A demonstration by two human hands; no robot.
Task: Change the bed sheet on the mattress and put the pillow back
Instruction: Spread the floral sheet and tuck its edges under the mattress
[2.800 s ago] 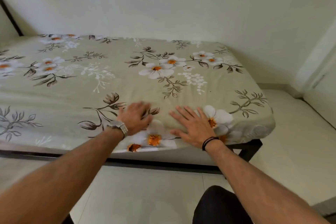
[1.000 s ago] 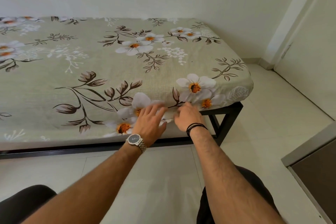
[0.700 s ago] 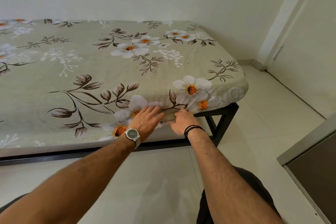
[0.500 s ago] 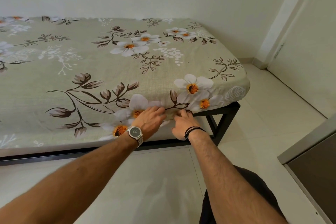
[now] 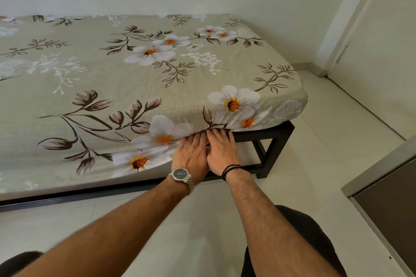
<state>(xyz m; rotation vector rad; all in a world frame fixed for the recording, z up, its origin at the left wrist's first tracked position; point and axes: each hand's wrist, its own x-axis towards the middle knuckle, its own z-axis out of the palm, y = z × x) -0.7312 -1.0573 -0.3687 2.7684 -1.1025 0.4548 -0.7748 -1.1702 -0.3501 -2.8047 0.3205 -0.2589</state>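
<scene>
A pale green bed sheet (image 5: 126, 78) printed with white flowers and brown leaves covers the mattress on a black metal bed frame (image 5: 276, 132). My left hand (image 5: 191, 155), with a steel watch on the wrist, and my right hand (image 5: 221, 150), with a black wristband, lie side by side at the near edge of the mattress. Both are flat, palms down, fingertips pushed under the sheet's hem where it meets the frame. The fingertips are hidden by the cloth. No pillow is in view.
Pale floor tiles (image 5: 326, 141) surround the bed. A white wall runs behind it, and a white door (image 5: 380, 51) stands at the right. A dark panel with a grey edge (image 5: 387, 204) juts in at the lower right. My dark-clothed knees show at the bottom.
Both hands slid from the top of the sheet down to the mattress's near edge, closed up side by side, and their fingertips went under the hem.
</scene>
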